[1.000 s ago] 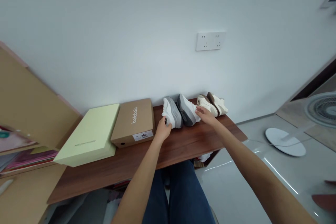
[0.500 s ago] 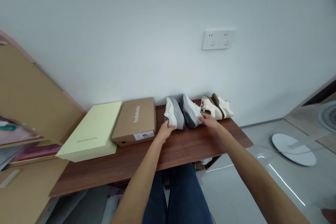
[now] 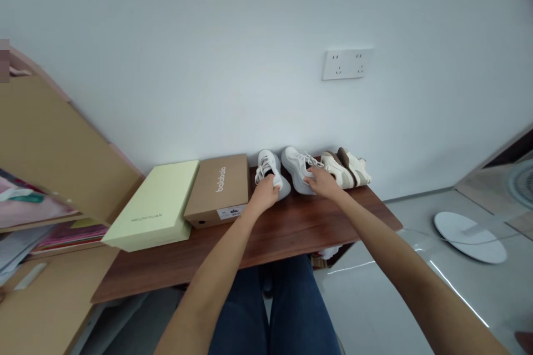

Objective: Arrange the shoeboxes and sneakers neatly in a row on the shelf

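My left hand grips the collar of a white sneaker with laces. Its toe points at the wall. To the right, my right hand is closed on the heel opening of the matching sneaker, which leans slightly with its toe to the back left. Both shoes are over the brown wooden board, a small gap between them; whether the soles touch it I cannot tell. Close to my right hand lies a pair of cream shoes with brown soles, tipped on their sides.
A brown shoebox stands just left of the sneakers, with a pale yellow box beside it. White wall with a socket plate rises behind. A round white fan base is on the floor at right.
Both white sneakers have been turned from lying on their sides, grey soles showing, to nearly upright with laces visible. My hands have rolled with them. The view has shifted slightly.
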`<action>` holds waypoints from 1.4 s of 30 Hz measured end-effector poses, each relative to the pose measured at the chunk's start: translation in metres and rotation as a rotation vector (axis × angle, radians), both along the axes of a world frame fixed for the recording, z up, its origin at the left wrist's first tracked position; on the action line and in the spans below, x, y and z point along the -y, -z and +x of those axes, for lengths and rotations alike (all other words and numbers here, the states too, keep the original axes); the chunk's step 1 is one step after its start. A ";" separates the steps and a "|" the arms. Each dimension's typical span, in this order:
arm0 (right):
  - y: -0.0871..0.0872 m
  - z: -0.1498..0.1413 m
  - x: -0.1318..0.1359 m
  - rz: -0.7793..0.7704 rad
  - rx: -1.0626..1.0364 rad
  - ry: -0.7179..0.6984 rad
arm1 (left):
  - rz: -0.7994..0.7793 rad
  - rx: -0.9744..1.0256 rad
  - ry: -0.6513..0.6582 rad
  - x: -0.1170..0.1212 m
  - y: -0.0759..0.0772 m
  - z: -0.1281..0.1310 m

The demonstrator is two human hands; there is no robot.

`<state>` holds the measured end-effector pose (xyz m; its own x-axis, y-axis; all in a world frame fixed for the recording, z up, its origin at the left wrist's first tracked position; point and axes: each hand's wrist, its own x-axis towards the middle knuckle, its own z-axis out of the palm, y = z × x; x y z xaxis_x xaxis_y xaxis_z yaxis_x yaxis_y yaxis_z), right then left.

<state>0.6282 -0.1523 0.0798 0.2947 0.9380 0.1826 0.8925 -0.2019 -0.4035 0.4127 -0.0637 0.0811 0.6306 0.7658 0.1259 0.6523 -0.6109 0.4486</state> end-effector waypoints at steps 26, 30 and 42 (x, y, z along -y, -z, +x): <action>-0.012 -0.064 -0.005 -0.250 0.360 0.001 | 0.058 -0.346 0.071 0.013 -0.003 -0.005; -0.010 -0.067 -0.006 -0.246 0.360 -0.003 | 0.060 -0.342 0.070 0.012 -0.002 -0.006; -0.005 -0.075 -0.008 -0.242 0.339 -0.028 | 0.031 -0.335 0.059 0.017 -0.005 -0.002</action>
<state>0.5531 -0.1444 0.0843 0.2292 0.9726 0.0379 0.9732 -0.2282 -0.0297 0.4108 -0.0805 0.0864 0.6838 0.7259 -0.0736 0.7236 -0.6618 0.1959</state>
